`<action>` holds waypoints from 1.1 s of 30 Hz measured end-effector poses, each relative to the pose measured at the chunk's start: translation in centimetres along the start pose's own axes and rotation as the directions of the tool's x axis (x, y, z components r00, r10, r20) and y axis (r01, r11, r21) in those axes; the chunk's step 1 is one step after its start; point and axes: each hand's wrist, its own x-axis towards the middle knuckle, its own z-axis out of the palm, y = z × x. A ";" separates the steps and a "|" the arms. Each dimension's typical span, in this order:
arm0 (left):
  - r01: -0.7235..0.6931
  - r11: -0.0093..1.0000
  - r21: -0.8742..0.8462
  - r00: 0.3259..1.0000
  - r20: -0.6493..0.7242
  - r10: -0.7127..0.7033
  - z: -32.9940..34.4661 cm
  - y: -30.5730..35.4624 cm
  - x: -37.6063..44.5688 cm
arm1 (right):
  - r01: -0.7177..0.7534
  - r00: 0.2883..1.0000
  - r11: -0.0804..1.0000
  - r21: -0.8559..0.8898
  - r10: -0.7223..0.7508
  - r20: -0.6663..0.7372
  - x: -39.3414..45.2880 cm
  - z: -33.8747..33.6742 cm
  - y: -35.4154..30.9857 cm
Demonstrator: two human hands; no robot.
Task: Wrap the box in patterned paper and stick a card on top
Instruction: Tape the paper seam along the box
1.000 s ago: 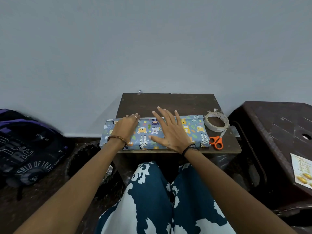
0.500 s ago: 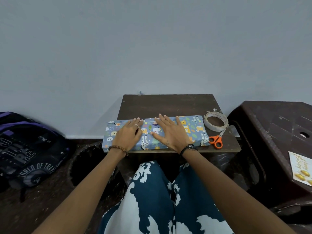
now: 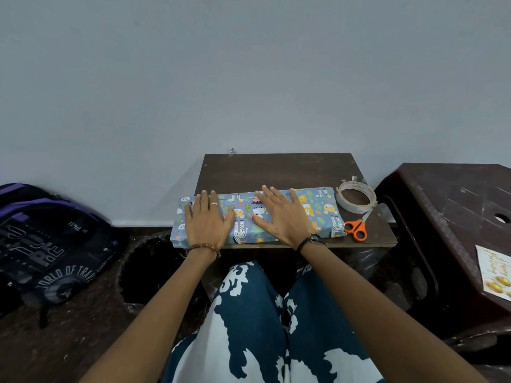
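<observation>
A long flat box (image 3: 322, 214) wrapped in blue paper with cartoon animals lies along the front edge of a small dark wooden table (image 3: 276, 170); its left end juts past the table's side. My left hand (image 3: 206, 221) lies flat on the box's left part, fingers straight. My right hand (image 3: 282, 217) presses flat on the middle, fingers spread. A white card (image 3: 495, 272) with gold print lies on the dark stool at the right.
A roll of clear tape (image 3: 356, 200) and orange-handled scissors (image 3: 358, 230) lie on the table just right of the box. A dark plastic stool (image 3: 448, 205) stands at right. A black and purple backpack (image 3: 47, 244) and a dark bin (image 3: 149, 266) sit on the floor at left.
My left hand has flattened out from a curled pose on the box's far left edge. My right hand has settled lower onto the box's top. The box has not moved.
</observation>
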 end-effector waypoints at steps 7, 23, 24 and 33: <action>-0.018 1.000 -0.007 0.998 -0.055 0.017 -0.3 0.0 0.3 | -0.007 1.000 1.000 -0.017 0.007 0.007 0.1 0.0 0.0; -0.058 0.992 0.116 0.998 -0.016 0.060 -1.3 0.3 0.1 | -0.022 0.999 1.000 0.022 0.023 -0.049 -0.6 -0.4 -0.6; -0.060 0.988 0.140 0.998 -0.006 0.061 -1.4 0.6 0.1 | -0.019 0.999 0.999 0.028 0.021 -0.050 -0.7 -0.4 -0.6; -0.330 0.944 0.016 0.943 0.063 0.328 0.4 6.8 0.5 | -0.018 0.997 0.998 0.054 0.022 -0.073 -0.3 -0.2 -0.8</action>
